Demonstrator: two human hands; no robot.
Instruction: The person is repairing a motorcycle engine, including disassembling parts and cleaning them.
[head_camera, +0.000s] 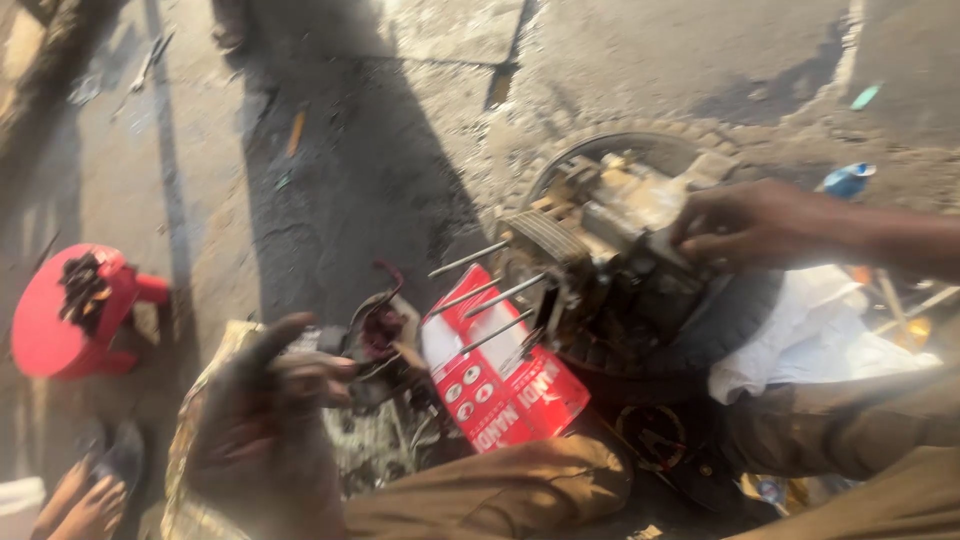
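Here, a red box (505, 385) lies beneath the engine (600, 265).

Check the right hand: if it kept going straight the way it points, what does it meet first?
The right hand points leftward and already rests on the engine block sitting on the tyre. Going on, it would likely press into the block's pale top housing; the picture is blurred, so exact contact is unclear.

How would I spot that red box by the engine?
Start at the old tyre on the ground, which carries a greasy engine block steadied by the right hand. Follow the engine's long metal studs downward to the red carton, the only bright, clean-edged thing there.
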